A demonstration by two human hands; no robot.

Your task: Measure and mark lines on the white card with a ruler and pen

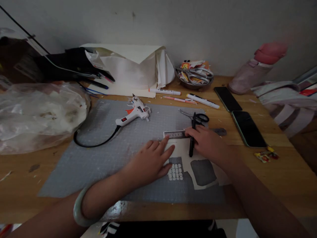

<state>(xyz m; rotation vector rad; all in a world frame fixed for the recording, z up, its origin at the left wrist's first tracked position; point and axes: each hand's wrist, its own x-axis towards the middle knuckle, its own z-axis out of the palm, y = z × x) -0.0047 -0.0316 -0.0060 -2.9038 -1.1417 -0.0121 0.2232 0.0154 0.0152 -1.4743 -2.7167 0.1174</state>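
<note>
A white sheet of paper (182, 148) with cut-out openings lies on the grey cutting mat (104, 172). Across its upper part rests a short ruler (175, 134). My left hand (151, 160) is open and palm down, its fingers spread and a fingertip at the ruler's left end. In my right hand (206, 142) a black pen (191, 145) is gripped nearly upright; its fingers also reach the ruler's right part. Below my left fingers sits a grid of small white pieces (175, 172). Black-handled scissors (203, 117) lie just beyond my right hand.
A glue gun (132, 115) with a black cord lies on the mat. Behind are markers (203, 100) and a metal bowl (194, 82) holding scissors and wrappers. Two phones (249, 129), a pink bottle (255, 71) and candies (266, 155) are right; a plastic bag (42, 115) bulges left.
</note>
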